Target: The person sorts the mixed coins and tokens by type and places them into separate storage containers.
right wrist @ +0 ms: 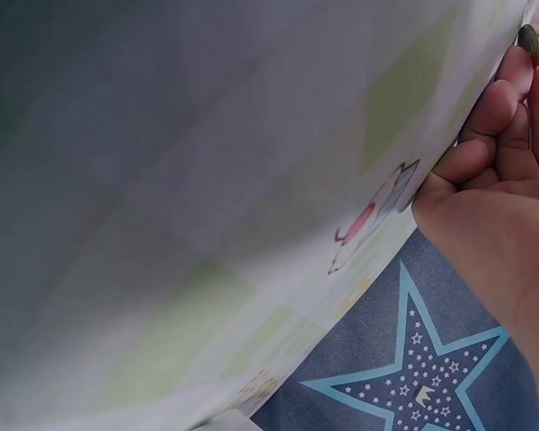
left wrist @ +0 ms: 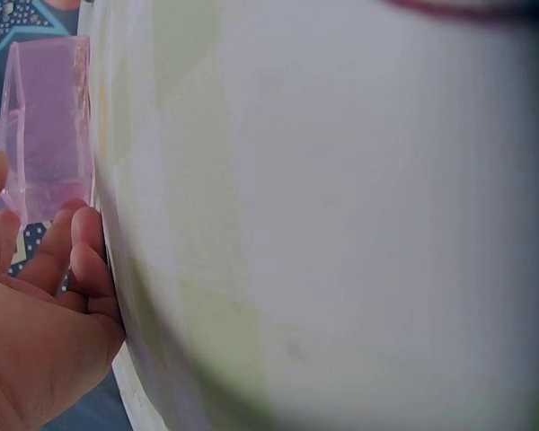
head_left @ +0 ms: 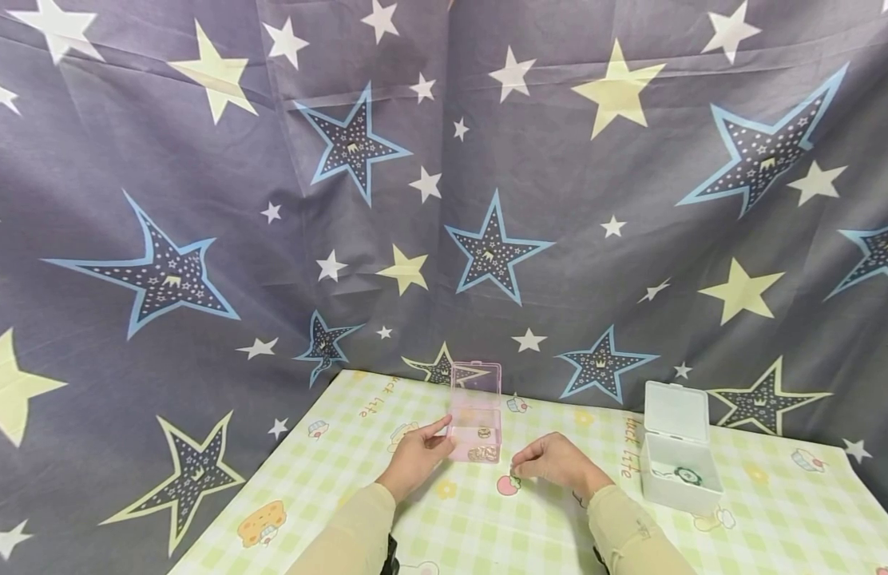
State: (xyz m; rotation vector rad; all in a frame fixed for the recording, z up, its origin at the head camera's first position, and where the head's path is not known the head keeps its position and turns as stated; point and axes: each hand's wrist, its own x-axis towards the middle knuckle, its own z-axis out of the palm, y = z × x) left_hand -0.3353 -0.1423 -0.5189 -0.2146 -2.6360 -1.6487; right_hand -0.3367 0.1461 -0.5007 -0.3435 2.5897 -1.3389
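A small clear pink box (head_left: 464, 438) stands on the table with its lid raised at the back. Gold-coloured pieces (head_left: 483, 454) lie inside it. My left hand (head_left: 418, 454) is at the box's left side, fingertips right at its wall and fingers loosely extended, as the left wrist view also shows. To the right of the box, low over the table, my right hand (head_left: 556, 463) pinches a small dark green piece (right wrist: 529, 40) between thumb and fingertips. Most of that piece is hidden by the fingers, so I cannot tell its kind.
Farther right stands a white box (head_left: 679, 493) with its lid up, holding a dark green ring-like piece (head_left: 687, 477) and something pale. The table wears a green checked cloth (head_left: 501, 527) with printed pictures. Behind it hangs a grey curtain (head_left: 415, 319) with stars.
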